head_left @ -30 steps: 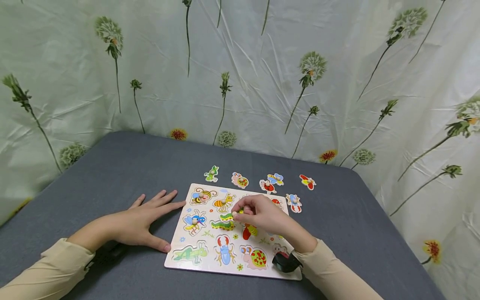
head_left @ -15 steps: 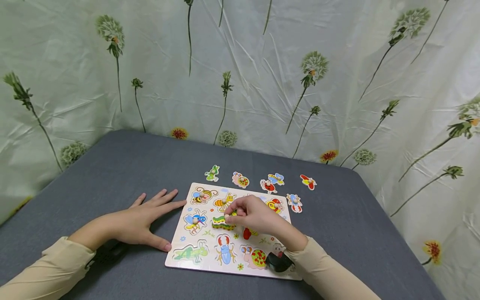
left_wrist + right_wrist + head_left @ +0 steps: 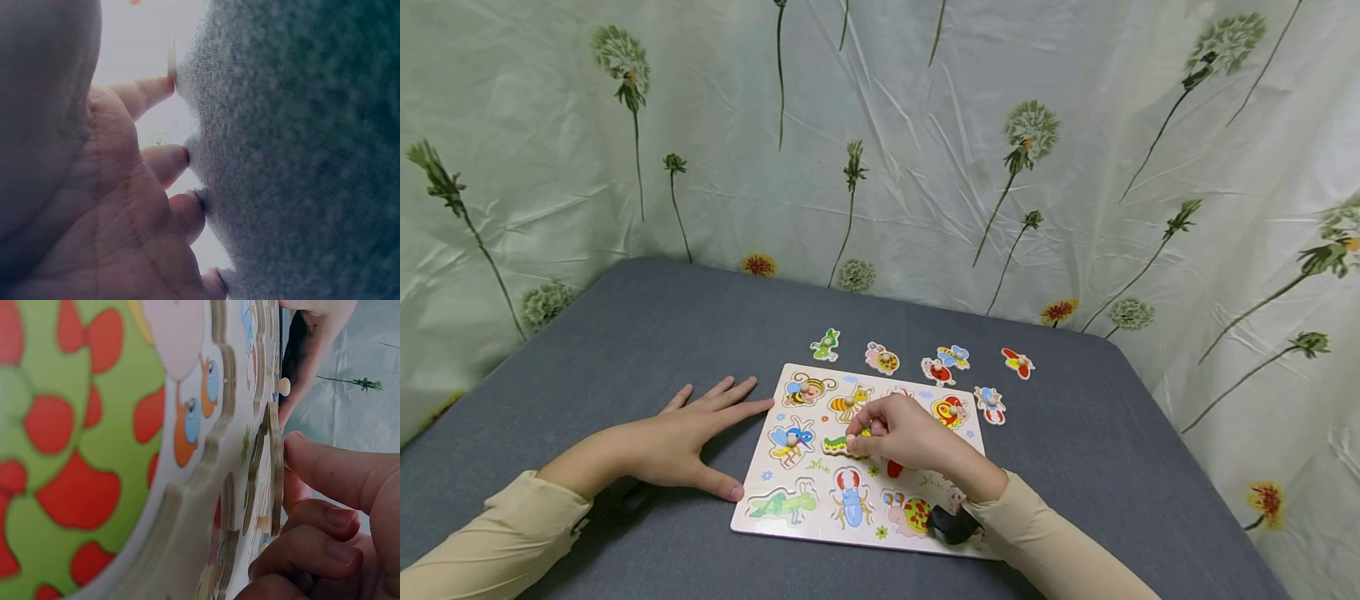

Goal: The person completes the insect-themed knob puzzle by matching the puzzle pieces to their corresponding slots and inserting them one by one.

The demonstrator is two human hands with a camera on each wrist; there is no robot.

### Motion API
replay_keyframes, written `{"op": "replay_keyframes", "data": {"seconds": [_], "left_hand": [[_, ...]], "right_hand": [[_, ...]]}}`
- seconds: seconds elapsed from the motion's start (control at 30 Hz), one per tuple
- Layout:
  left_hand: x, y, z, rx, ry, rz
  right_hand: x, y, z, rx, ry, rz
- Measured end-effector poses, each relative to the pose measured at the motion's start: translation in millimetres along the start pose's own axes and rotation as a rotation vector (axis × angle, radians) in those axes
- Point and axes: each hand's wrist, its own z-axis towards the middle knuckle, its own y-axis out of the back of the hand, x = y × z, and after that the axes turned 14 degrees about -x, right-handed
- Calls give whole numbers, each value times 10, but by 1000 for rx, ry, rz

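Note:
A pale wooden peg-puzzle board [image 3: 741, 523] with insect pictures lies on the dark grey table. My right hand [image 3: 917, 433] pinches a green caterpillar puzzle piece [image 3: 833, 447] with thumb and fingertips, near the board's middle. Seen from the right wrist, the caterpillar piece [image 3: 277, 469] stands slightly off the board, over its recess; its right part is hidden by my fingers in the head view. My left hand [image 3: 681, 446] lies with fingers spread on the table at the board's left side. Its thumb and index fingertip touch the board's edge.
Beyond the board lie loose knobbed pieces: a grasshopper [image 3: 826, 344], a snail [image 3: 882, 358], a ladybug [image 3: 937, 372], a blue-winged insect [image 3: 953, 357], a red-winged insect [image 3: 1018, 363] and a stag beetle [image 3: 991, 405]. Knobbed bee [image 3: 805, 390] and mosquito [image 3: 792, 442] pieces sit in the board.
My right hand has moved left and slightly down with the caterpillar piece, bringing it over the caterpillar recess. The left hand stays in place.

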Motion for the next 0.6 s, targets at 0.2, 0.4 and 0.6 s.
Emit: {"op": "replay_keyframes", "data": {"seconds": [0.2, 0.4, 0.6], "left_hand": [[-3, 3, -8, -4, -4, 3], [-7, 5, -10, -3, -3, 2], [-6, 8, -1, -6, -8, 0]], "right_hand": [[-3, -12, -1, 2, 4, -2], [-17, -20, 5, 5, 21, -25], [-39, -11, 8, 9, -4, -21]]}}
